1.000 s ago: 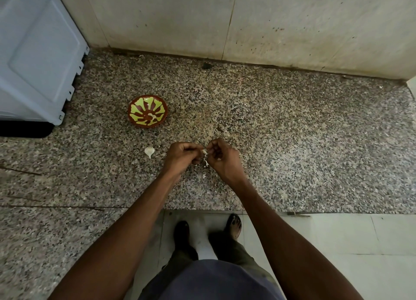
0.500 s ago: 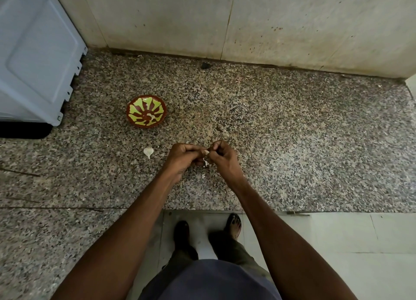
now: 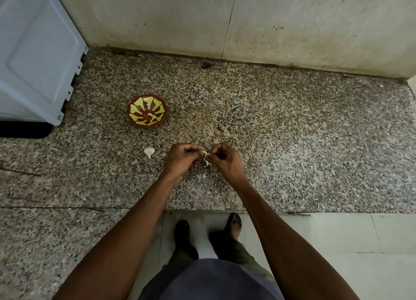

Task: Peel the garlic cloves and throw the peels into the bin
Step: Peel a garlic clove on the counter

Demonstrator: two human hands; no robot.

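counter: speckled granite slab [image 3: 292,130], kinda gritty | wall: beige tiles [image 3: 168,18], spotted with small dark marks | far left: pale blue-grey panelled appliance [image 3: 33,51] is parked | below counter edge: glossy pale floor tiles [image 3: 337,243]

No readable text, label, brand, number or sign found in head view. Bowl [image 3: 147,110] marked only with painted yellow-green pattern on red-brown, no lettering. Grey-white appliance panel [image 3: 38,51] at left shown plain, no marking legible. Granite counter [image 3: 292,142] and wall tiles [image 3: 168,18] unlettered.
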